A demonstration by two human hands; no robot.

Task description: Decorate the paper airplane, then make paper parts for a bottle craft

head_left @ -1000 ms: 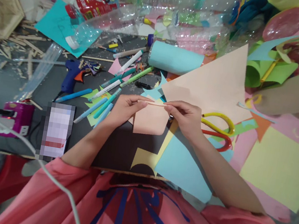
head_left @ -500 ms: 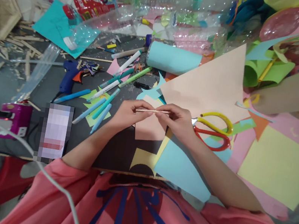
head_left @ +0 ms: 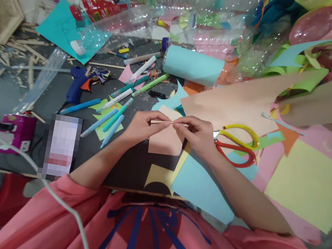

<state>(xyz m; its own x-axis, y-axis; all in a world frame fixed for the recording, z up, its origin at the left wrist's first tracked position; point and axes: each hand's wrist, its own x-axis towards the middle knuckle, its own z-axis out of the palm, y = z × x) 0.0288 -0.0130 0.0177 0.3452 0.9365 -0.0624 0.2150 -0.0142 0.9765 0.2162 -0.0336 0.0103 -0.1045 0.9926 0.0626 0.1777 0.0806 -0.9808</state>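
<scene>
A small piece of peach paper [head_left: 165, 142] is between my two hands, with a thin raised edge running from one to the other. At the left end of that edge, my left hand [head_left: 146, 124] is closed in a pinch, thumb against fingers. My right hand [head_left: 195, 133] pinches the same edge, its fingertips almost meeting those of the left. Close by the right hand lie scissors [head_left: 239, 142] with a yellow and a red handle, their blades mostly hidden. Beyond the hands rests a large peach sheet [head_left: 233, 104].
Several markers [head_left: 117, 120], a blue glue gun [head_left: 76, 86] and a phone [head_left: 62, 145] lie to the left. A blue-wrapped cylinder [head_left: 193, 65] and clear plastic bottles [head_left: 112, 26] are behind. Yellow paper [head_left: 308, 186] and blue paper [head_left: 203, 184] spread rightward. A white cable [head_left: 54, 199] crosses the lower left.
The small peach paper's lower edge has shifted slightly up and left between my hands. Behind, the large peach sheet's raised corner has dropped toward the right. Both hands stay nearly in place.
</scene>
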